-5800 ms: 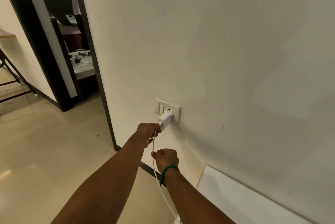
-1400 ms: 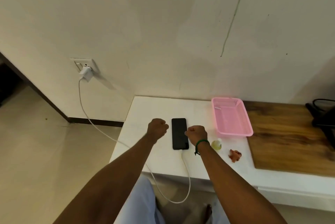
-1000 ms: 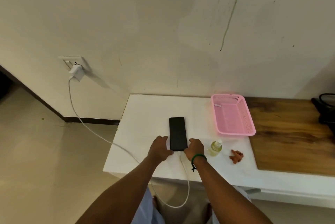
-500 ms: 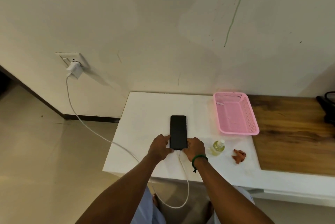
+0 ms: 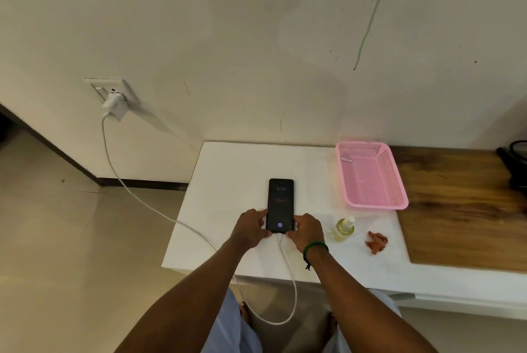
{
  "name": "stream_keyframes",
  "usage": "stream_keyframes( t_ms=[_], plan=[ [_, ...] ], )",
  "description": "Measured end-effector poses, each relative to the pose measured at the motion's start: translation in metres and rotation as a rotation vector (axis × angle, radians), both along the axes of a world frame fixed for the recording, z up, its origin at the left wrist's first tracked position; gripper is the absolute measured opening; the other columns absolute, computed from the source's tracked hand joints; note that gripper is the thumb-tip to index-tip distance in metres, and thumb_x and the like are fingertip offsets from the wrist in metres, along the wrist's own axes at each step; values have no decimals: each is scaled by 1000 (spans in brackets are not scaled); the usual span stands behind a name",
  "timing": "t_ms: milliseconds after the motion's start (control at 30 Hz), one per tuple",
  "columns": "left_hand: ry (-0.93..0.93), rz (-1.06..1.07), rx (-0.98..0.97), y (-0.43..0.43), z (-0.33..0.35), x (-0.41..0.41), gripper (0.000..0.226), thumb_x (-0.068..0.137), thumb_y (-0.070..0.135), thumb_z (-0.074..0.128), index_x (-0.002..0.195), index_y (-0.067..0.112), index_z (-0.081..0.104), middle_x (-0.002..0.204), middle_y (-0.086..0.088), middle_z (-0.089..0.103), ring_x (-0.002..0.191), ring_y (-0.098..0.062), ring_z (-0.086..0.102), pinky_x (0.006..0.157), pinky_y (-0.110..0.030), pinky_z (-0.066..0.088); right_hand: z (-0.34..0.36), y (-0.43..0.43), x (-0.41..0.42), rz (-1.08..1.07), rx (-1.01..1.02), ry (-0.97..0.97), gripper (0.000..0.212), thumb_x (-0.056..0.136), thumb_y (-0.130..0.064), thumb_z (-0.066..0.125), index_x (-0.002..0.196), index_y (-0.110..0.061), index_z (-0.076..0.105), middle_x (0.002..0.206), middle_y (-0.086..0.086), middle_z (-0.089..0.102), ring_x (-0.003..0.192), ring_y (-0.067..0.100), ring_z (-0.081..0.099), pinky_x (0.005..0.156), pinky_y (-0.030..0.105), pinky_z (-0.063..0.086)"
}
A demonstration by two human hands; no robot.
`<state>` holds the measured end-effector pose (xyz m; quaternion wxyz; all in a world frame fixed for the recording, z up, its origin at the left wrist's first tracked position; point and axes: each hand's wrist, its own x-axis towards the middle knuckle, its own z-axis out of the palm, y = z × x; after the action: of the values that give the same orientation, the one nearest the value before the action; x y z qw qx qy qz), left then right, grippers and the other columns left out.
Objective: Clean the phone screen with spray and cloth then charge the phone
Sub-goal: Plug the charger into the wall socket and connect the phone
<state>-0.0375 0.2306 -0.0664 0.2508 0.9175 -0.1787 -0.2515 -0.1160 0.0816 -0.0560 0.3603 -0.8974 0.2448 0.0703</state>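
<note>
Phones: one phone (image 5: 281,205), flat on the white table (image 5: 228,181), screen lit.
Hands: two. The left hand (image 5: 251,228) grips the phone's lower left edge and the right hand (image 5: 306,231) grips its lower right corner.
Cables: one cable (image 5: 159,211), running from the phone's near end to one charger (image 5: 115,105) on the wall.
Bottles: one spray bottle (image 5: 343,229), upright, just right of the right hand.
Cloths: one cloth (image 5: 376,242), crumpled, near the bottle.
Baskets: one pink basket (image 5: 370,178), behind both.

Your left hand (image 5: 251,228) and right hand (image 5: 306,231) grip the lit phone (image 5: 281,204) near the tabletop's (image 5: 228,181) front edge; its cable (image 5: 288,262) runs to the wall charger (image 5: 114,105). The spray bottle (image 5: 343,229) stands just right.
</note>
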Motion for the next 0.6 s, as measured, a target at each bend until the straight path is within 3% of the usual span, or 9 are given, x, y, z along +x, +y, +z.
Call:
stream_keyframes(
  t_ms=[467,600],
  plan=[
    [16,6,-3,0,1,0,69,80,22,76,142,17,46,93,0,48,85,-13,47,77,-20,38,0,0,0,-1,-5,9,34,80,-20,70,111,-8,65,104,15,64,94,27,60,72,22,40],
    [44,44,12,2,5,-1,73,80,24,76,144,13,42,111,-8,58,102,-20,54,85,-19,37,1,-1,-1,1,-25,26,33,80,-18,70,110,-6,64,106,15,63,97,27,59,77,25,45]
  ],
)
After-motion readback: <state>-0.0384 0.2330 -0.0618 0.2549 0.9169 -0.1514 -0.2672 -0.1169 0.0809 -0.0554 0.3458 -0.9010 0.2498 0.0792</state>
